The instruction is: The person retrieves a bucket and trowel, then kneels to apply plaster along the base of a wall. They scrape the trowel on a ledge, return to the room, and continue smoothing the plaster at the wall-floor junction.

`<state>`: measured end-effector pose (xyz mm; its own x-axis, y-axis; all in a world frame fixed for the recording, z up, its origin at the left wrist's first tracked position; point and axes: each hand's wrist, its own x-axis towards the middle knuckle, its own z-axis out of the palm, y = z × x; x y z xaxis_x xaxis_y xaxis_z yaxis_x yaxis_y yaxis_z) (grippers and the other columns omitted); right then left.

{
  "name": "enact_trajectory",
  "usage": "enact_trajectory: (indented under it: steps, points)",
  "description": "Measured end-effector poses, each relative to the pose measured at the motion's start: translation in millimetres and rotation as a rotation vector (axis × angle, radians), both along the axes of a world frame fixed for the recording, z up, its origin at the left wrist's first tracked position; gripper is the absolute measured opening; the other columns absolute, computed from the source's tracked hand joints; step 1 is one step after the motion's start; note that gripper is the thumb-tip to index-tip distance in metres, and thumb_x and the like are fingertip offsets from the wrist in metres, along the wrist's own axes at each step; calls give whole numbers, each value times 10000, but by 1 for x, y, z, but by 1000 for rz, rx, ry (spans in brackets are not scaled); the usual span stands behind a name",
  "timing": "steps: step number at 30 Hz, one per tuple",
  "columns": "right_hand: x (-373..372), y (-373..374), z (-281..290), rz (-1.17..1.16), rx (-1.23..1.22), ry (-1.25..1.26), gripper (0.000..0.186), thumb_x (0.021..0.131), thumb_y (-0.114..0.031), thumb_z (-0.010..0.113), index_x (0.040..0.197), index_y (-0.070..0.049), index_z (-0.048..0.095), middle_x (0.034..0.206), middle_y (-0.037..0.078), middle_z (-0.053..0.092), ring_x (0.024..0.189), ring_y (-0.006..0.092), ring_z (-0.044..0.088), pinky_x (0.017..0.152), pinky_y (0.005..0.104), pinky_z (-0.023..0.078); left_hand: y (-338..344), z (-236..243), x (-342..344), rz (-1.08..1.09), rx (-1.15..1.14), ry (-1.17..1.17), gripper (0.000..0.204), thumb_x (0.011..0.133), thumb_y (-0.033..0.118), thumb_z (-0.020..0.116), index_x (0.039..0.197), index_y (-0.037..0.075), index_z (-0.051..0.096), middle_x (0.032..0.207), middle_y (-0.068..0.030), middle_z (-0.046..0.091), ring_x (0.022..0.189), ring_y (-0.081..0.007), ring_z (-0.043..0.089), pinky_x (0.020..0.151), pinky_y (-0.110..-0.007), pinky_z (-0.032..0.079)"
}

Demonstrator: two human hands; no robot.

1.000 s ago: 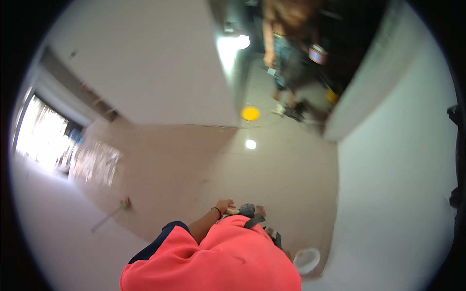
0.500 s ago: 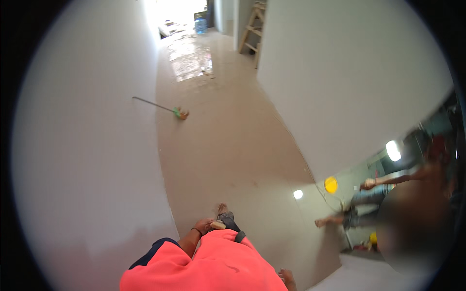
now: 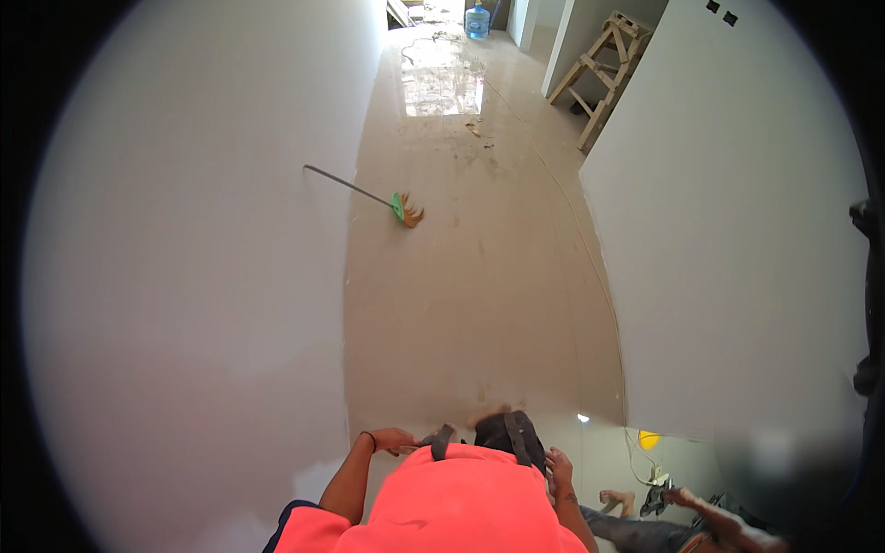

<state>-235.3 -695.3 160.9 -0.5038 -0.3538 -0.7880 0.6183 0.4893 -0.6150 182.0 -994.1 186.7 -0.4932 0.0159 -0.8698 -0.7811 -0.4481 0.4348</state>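
My left hand [image 3: 395, 440] is low in the view, left of the coral shirt [image 3: 475, 502], with its fingers curled in. A small pale thing shows by those fingers, too little to name. On the other side of the shirt, my right hand [image 3: 559, 468] hangs beside dark cloth with its fingers loosely apart; I see nothing in it. A dark strap [image 3: 442, 442] rises near the left hand. Ahead, a broom [image 3: 398, 206] with a green head and orange-brown bristles leans its grey handle on the left wall.
Pale walls flank a wet, shiny tiled floor [image 3: 461, 304]. A thin cable runs along the right wall. Farther off are a wooden stepladder [image 3: 604, 74] and a blue water jug [image 3: 477, 20]. At lower right, a co-worker's arm [image 3: 728, 521] and a yellow round thing [image 3: 649, 440] show.
The view has swung to the right and steadied. The broom and stepladder now show more fully. My right hand has come up into clearer view; the co-worker appears lower and is less visible.
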Motion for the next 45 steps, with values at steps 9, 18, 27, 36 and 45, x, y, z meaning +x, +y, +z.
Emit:
enact_trajectory:
  steps: [9, 18, 27, 36, 45]
  points:
    - [-142, -77, -124, 1307, 208, 492, 256, 933, -282, 651, 1031, -61, 736, 989, 106, 750, 887, 280, 716, 816, 378, 568, -203, -3, -123, -369, -157, -31, 699, 853, 411, 691, 1467, 116, 534, 1253, -134, 682, 1126, -257, 623, 976, -396, 485]
    - [-377, -629, -75, 834, 167, 536, 276, 961, -261, 622, 1014, 3, 685, 886, 111, 718, 787, 207, 641, 689, 393, 505, -411, 45, -300, -45, -1032, -50, 535, 918, 219, 662, 1436, 144, 551, 1391, -148, 621, 1230, -352, 613, 1032, -436, 499]
    - [-450, -987, 3, 727, -249, 510, 368, 1026, -199, 567, 1339, -13, 617, 1088, 104, 723, 929, 150, 674, 808, 310, 536, -698, 30, -425, 97, -1371, 67, 399, 939, 217, 641, 1336, 191, 643, 1262, -110, 702, 1076, -327, 691, 881, -444, 571]
    - [-507, -894, -73, 756, 392, 244, 205, 983, -162, 571, 984, 11, 681, 883, 91, 673, 777, 200, 634, 667, 357, 502, -950, 43, -513, -88, -979, 45, 310, 929, 288, 634, 1191, 147, 724, 1052, -219, 721, 950, -415, 691, 813, -489, 551]
    - [-583, -1025, -186, 1374, 314, 598, 258, 955, -214, 576, 925, 6, 706, 833, 114, 704, 729, 250, 618, 677, 404, 502, -1193, -68, -623, -284, -697, -227, 499, 860, 516, 673, 891, 24, 750, 897, -283, 697, 866, -483, 678, 744, -533, 536]
